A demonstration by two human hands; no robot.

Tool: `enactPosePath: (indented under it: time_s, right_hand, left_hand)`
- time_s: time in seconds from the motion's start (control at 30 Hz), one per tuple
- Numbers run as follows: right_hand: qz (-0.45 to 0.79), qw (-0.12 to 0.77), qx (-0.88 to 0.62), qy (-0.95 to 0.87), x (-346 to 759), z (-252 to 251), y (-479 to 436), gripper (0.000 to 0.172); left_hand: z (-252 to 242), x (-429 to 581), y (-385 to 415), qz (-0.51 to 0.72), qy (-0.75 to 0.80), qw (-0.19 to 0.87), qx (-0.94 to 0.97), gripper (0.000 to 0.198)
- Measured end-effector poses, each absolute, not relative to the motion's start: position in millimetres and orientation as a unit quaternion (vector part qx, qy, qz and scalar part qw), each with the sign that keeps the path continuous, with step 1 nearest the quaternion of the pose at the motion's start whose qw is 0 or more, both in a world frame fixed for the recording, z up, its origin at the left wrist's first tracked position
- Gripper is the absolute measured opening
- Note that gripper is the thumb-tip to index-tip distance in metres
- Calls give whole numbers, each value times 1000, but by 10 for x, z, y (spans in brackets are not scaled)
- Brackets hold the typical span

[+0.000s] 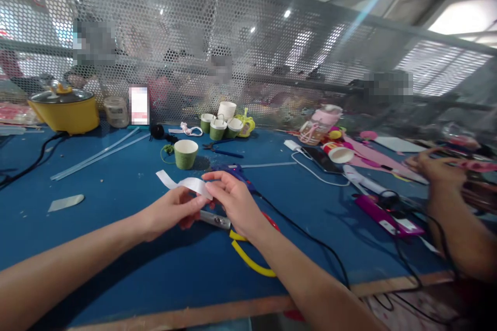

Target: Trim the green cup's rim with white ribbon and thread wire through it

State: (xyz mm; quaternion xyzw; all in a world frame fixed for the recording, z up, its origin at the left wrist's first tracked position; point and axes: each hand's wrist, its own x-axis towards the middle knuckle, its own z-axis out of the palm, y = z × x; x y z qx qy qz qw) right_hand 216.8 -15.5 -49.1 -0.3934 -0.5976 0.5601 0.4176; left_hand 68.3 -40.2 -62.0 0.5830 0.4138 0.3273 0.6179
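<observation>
Both my hands meet over the blue table [116,248] and pinch a white paper strip [182,183]. My left hand [171,212] grips the strip from below and the left. My right hand [233,201] pinches its right end between thumb and fingers. The strip's free end sticks out to the left, bent upward. Under my right hand lie scissors with yellow handles [250,261] and a blue glue gun [233,170] with a black cord. A green paper cup [185,153] stands just beyond the strip.
Several green cups [218,125] stand by the perforated metal screen [233,51]. A yellow pot [64,108] sits far left, clear glue sticks [97,155] beside it. Another person's hand [435,168] works at the right among pink items, a phone [324,160] and cables.
</observation>
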Motion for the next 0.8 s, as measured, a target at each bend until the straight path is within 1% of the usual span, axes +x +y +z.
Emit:
enactPosePath:
  time_s: [0.03, 0.1, 0.2, 0.27, 0.33, 0.43, 0.47, 0.6, 0.63, 0.7, 0.77, 0.8]
  right_hand:
    - [574, 412, -388, -591, 2162, -497, -173, 14]
    - [601, 398, -385, -576, 2151, -525, -196, 12]
    - [624, 369, -389, -569, 2148, -567, -205, 10]
    - [612, 334, -394, -599, 2171, -552, -199, 12]
    - [558, 309, -410, -652, 2231, -487, -189, 14]
    - [395, 297, -466, -734, 2403, -343, -193, 14]
    - [339, 274, -481, -760, 2479, -303, -207, 14]
    - [223, 103, -507, -826, 2792, -267, -345, 21]
    - [194, 65, -499, -842, 2850, -288, -391, 24]
    - [165, 16, -489, -856, 2923, -347, -474, 37]
    - [145, -5, -485, -863, 2937, -410, -529, 50]
    - [137, -7, -482, -865, 2927, -438, -542, 54]
  left_hand:
    - [-662, 700, -392, 388, 387, 644, 534, 36]
    - [-714, 724, -377, 469, 348, 674, 452, 36]
    - [-722, 735, -370, 516, 340, 683, 389, 43]
    - [-704, 714, -369, 536, 347, 674, 372, 36]
    - [-682, 667, -366, 549, 351, 667, 362, 28]
    - [-656, 563, -356, 556, 339, 672, 354, 19]
    - [-651, 527, -351, 552, 333, 678, 354, 18]
    - [-632, 424, -324, 532, 327, 689, 368, 19]
    - [-626, 411, -318, 529, 331, 687, 372, 21]
    - [-609, 398, -306, 523, 338, 684, 381, 23]
    - [-593, 390, -297, 515, 340, 685, 388, 23]
    - [-586, 386, -292, 511, 340, 685, 393, 22]
